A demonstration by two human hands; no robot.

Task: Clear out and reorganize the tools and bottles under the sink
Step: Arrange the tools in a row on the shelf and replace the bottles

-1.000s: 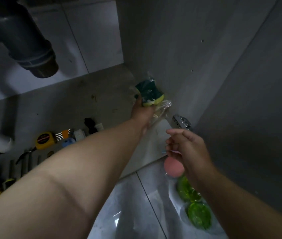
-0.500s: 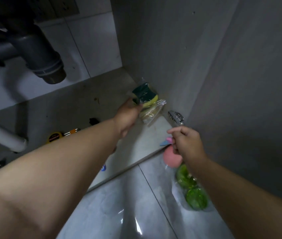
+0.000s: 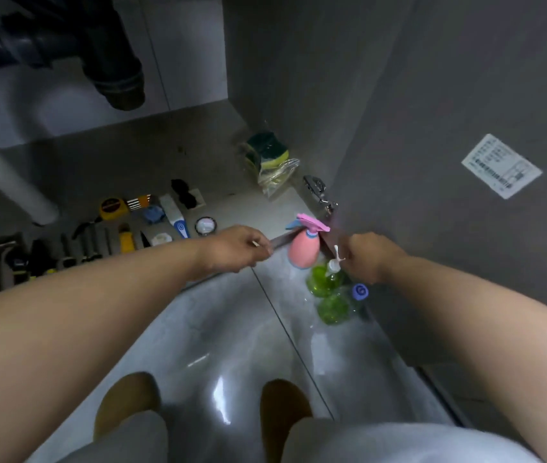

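Grey cabinet floor [image 3: 132, 155] under a sink: tools [image 3: 125, 225] rowed at nine o'clock, bagged sponges [image 3: 268, 152] at twelve against the wall [image 3: 282, 78], seemingly freeing space. At four stand a pink spray bottle [image 3: 304, 250] and green pump bottle [image 3: 322, 284]. Left hand [image 3: 232, 248] loosely curled, empty; right hand [image 3: 369, 259] curled beside that bottle, grip unclear.

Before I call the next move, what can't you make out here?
Head view throughout.
The right hand: its back hides the fingers, so any grip on the white pump is unclear.
The left hand: the pale sliver at its fingers is too small to identify.
The tools at left: dark, cut off by the edge.
The door sticker: print too small.
The drain pipe: top cut off by the upper edge.
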